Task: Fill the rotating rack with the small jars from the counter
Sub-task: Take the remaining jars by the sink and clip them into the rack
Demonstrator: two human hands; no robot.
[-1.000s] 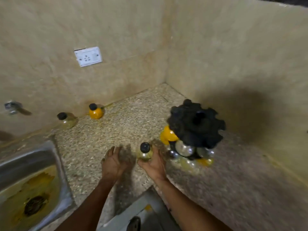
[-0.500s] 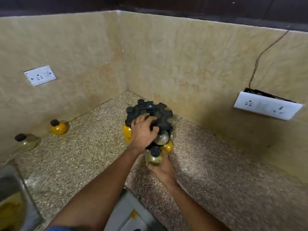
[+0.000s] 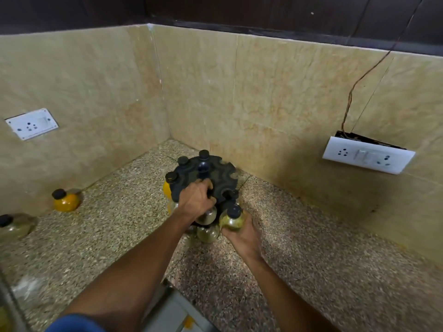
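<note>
A black rotating rack (image 3: 217,174) stands in the counter's corner with several black-capped jars hanging in its slots. My left hand (image 3: 195,200) grips the rack's front rim from above. My right hand (image 3: 242,232) holds a small round jar (image 3: 232,218) with a black cap and pale yellow contents, right beside the rack's front right edge. By the left wall stand an orange-filled jar (image 3: 66,200) and a pale jar (image 3: 12,227).
The speckled stone counter (image 3: 311,248) meets tiled walls at the corner. One white socket plate (image 3: 31,123) is on the left wall, and another socket plate (image 3: 368,158) with a loose wire is on the right wall. A grey object (image 3: 175,312) lies at the bottom edge.
My left hand went from the counter to the top of the rack. My right hand carried the pale jar up to the rack's front right edge. The view swung right and the sink left the frame.
</note>
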